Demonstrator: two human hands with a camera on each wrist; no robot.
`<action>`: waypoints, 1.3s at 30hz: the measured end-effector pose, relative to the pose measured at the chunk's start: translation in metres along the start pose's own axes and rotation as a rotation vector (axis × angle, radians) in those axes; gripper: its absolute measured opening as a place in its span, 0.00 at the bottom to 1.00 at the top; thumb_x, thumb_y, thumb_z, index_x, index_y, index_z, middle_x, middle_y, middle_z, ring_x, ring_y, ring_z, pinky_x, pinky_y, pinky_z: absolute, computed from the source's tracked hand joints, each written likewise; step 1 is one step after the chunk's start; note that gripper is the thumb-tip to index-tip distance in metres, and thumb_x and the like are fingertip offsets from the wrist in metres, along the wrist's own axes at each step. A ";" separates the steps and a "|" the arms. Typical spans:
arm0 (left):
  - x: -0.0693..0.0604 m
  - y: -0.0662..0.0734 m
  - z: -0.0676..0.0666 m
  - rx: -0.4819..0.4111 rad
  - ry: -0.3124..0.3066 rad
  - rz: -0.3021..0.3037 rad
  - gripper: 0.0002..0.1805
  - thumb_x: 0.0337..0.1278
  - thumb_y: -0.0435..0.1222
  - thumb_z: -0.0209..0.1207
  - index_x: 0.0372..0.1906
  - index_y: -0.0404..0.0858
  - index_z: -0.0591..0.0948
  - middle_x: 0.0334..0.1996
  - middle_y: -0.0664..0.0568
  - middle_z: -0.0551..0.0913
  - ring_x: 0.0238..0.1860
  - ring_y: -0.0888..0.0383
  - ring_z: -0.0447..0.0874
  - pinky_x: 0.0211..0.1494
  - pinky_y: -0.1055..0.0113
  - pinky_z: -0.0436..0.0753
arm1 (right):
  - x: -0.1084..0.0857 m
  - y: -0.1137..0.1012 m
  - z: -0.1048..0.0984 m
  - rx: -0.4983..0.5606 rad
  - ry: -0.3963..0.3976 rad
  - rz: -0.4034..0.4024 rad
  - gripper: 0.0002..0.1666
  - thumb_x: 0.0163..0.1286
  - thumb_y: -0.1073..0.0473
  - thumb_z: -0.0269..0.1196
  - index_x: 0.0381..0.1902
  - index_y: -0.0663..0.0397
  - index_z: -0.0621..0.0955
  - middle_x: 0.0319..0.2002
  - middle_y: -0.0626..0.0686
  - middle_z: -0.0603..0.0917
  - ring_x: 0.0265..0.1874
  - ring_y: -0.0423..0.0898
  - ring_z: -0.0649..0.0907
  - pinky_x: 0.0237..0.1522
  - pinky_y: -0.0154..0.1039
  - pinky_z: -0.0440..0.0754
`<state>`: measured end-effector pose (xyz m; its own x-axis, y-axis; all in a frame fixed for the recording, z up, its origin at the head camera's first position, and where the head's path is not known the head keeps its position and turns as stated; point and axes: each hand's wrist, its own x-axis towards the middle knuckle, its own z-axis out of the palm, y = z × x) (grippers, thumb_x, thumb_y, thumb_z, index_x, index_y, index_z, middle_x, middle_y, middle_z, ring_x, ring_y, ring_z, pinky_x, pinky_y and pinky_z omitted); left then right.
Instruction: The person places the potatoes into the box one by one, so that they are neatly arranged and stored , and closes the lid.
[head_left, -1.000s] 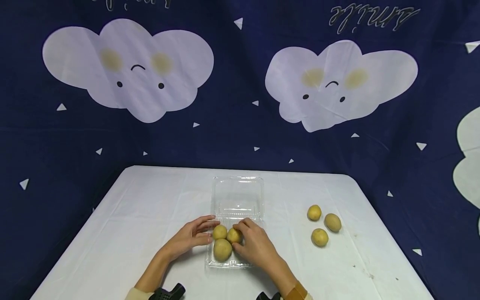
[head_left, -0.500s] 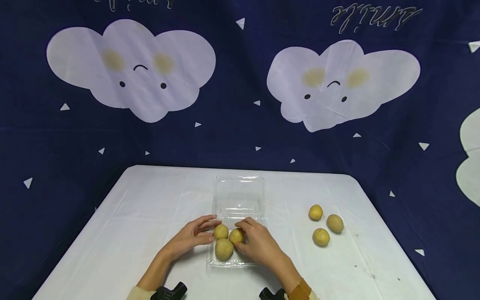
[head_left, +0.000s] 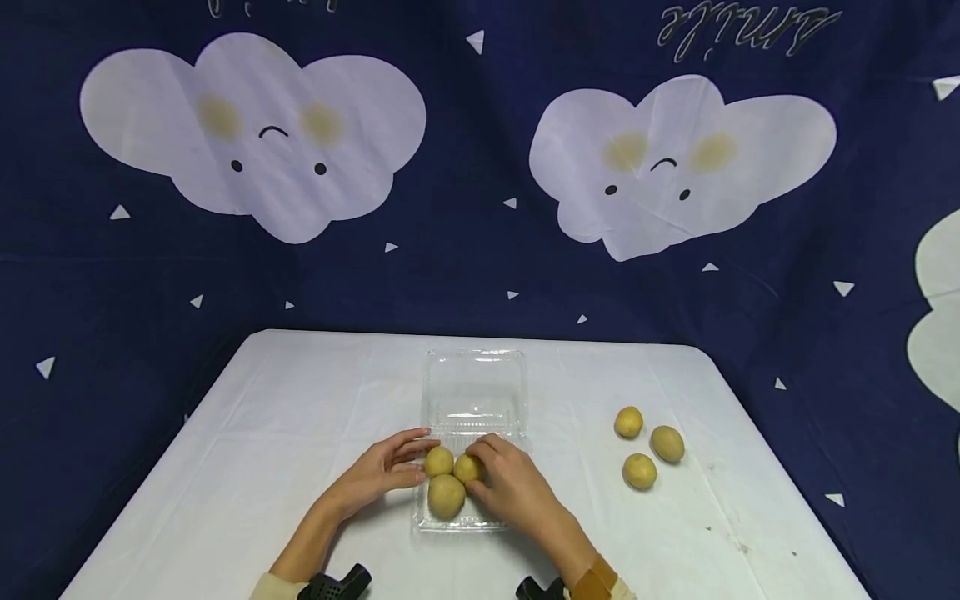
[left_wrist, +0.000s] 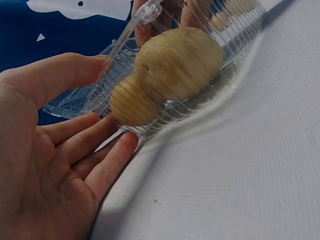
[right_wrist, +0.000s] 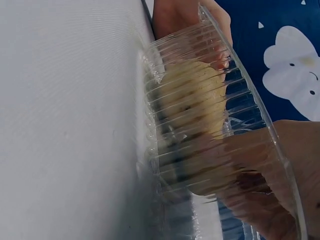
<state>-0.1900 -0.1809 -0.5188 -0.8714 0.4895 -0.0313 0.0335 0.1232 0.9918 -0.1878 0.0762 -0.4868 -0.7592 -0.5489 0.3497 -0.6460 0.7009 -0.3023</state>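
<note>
yellow-brown potatoes (head_left: 446,497), cloud-patterned navy backdrop (head_left: 450,283)

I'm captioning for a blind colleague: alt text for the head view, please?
A person's right hand holds a potato beside two others in an open clear plastic box, the left hand at its left edge. Three more potatoes lie to the right on a white table.

The right forearm (head_left: 561,537) has edged slightly further into view; more of its sleeve (head_left: 622,591) shows

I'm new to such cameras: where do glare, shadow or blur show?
Head: glints on the clear plastic hinged box; left wrist: a dark shadow streak across the white tablecloth; right wrist: a round yellow-brown potato looks smeared through the box's ribs.
</note>
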 end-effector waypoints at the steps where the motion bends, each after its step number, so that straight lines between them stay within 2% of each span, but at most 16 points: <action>1: 0.000 0.000 0.000 0.001 0.000 -0.001 0.37 0.59 0.36 0.59 0.71 0.42 0.58 0.68 0.48 0.68 0.69 0.45 0.63 0.60 0.69 0.74 | 0.000 0.000 0.000 -0.002 0.002 0.003 0.22 0.51 0.52 0.72 0.45 0.48 0.81 0.44 0.43 0.81 0.43 0.39 0.81 0.49 0.35 0.80; 11: -0.002 0.003 -0.001 0.004 0.007 -0.014 0.36 0.59 0.36 0.59 0.71 0.43 0.58 0.68 0.48 0.69 0.69 0.45 0.63 0.63 0.61 0.73 | 0.001 -0.003 0.001 -0.007 0.044 0.015 0.23 0.49 0.53 0.74 0.43 0.47 0.80 0.43 0.44 0.79 0.41 0.38 0.80 0.45 0.35 0.81; 18: -0.002 0.001 0.000 0.011 0.001 -0.018 0.36 0.60 0.37 0.58 0.71 0.43 0.58 0.68 0.49 0.68 0.69 0.46 0.64 0.63 0.61 0.73 | 0.000 -0.001 -0.002 -0.018 0.022 0.007 0.27 0.51 0.51 0.73 0.49 0.47 0.79 0.45 0.45 0.79 0.43 0.40 0.80 0.47 0.37 0.81; 23: -0.002 0.002 0.000 0.009 0.009 -0.008 0.36 0.60 0.37 0.59 0.71 0.42 0.57 0.68 0.48 0.68 0.69 0.45 0.63 0.64 0.56 0.73 | 0.001 0.001 -0.013 -0.017 -0.001 0.005 0.28 0.52 0.49 0.72 0.52 0.43 0.78 0.48 0.43 0.80 0.47 0.41 0.80 0.51 0.39 0.79; 26: -0.001 0.002 0.001 0.004 0.004 -0.004 0.36 0.60 0.36 0.58 0.71 0.42 0.57 0.68 0.48 0.68 0.69 0.45 0.63 0.64 0.57 0.73 | -0.001 0.005 -0.025 -0.013 -0.020 0.025 0.28 0.53 0.48 0.71 0.53 0.40 0.77 0.49 0.41 0.79 0.50 0.39 0.80 0.53 0.39 0.79; 31: 0.000 0.006 0.004 0.007 0.019 -0.016 0.36 0.59 0.37 0.59 0.71 0.42 0.58 0.68 0.50 0.69 0.69 0.47 0.64 0.64 0.57 0.73 | -0.008 0.018 -0.040 0.036 0.036 0.036 0.26 0.55 0.49 0.70 0.53 0.39 0.78 0.50 0.38 0.80 0.52 0.38 0.80 0.54 0.38 0.79; 39: -0.001 0.004 0.000 0.020 0.014 -0.022 0.35 0.60 0.37 0.59 0.71 0.42 0.59 0.67 0.50 0.69 0.69 0.47 0.64 0.64 0.60 0.72 | -0.022 0.033 -0.051 0.072 0.139 0.060 0.23 0.55 0.50 0.70 0.50 0.39 0.80 0.48 0.35 0.81 0.50 0.35 0.80 0.51 0.36 0.80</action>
<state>-0.1884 -0.1807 -0.5148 -0.8788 0.4744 -0.0510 0.0239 0.1506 0.9883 -0.1885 0.1350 -0.4590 -0.7816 -0.4351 0.4469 -0.6074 0.6937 -0.3871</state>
